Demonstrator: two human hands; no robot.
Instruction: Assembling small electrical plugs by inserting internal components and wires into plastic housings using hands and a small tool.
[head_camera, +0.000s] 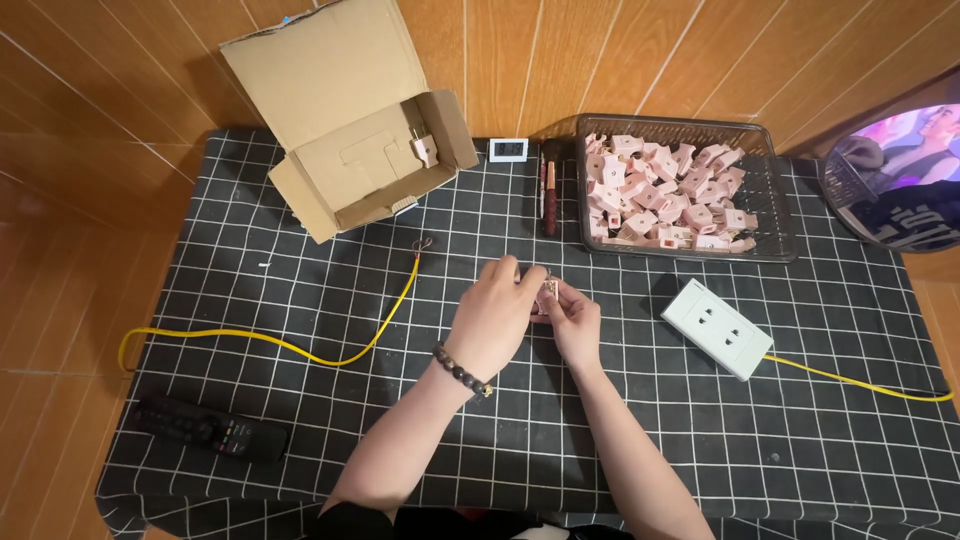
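Both my hands meet over the middle of the black grid-patterned table (300, 330). A small pink plug part (549, 291) is pinched between the fingers of my left hand (495, 315) and my right hand (573, 318). A beaded bracelet (460, 372) circles my left wrist. A yellow wire (330, 352) with a bare copper end (423, 244) lies to the left of my hands. Behind them on the right, a clear basket (780, 215) holds several pink plug parts (660, 195).
An open cardboard box (340, 120) with one pink part inside stands at the back left. A white double socket (716, 328) with a yellow lead lies at right. A black remote (212, 430) rests front left. A small white timer (508, 149) and a dark pen (549, 195) sit at the back.
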